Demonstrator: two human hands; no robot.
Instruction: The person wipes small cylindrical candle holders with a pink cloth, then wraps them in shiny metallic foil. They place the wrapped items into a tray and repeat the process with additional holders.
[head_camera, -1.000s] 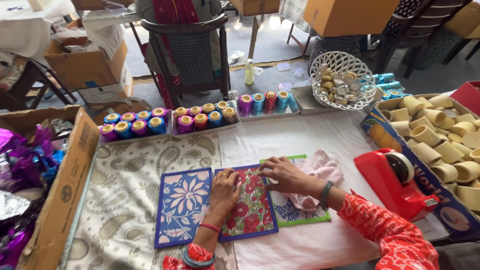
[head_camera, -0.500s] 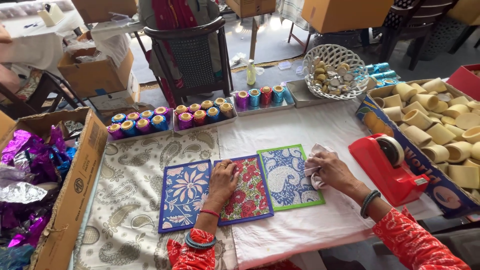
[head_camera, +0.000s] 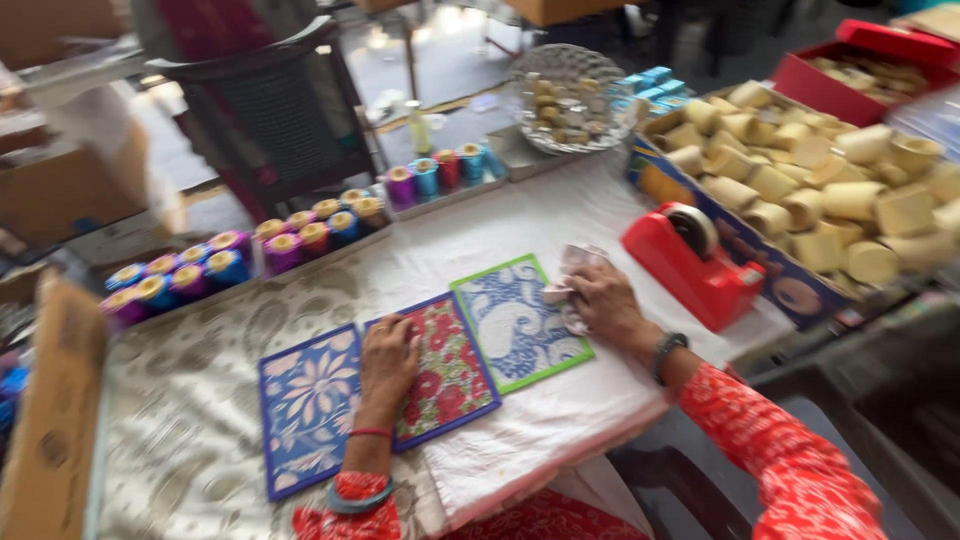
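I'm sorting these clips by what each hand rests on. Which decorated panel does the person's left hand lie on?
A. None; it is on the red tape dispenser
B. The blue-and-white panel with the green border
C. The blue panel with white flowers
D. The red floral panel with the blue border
D: the left hand lies flat on the red floral panel, the middle of the three, while the right hand holds a pale cloth further right.

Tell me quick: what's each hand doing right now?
Left hand: open, flat on the red floral mat.
Right hand: closed on a pale crumpled cloth beside the green-edged mat.
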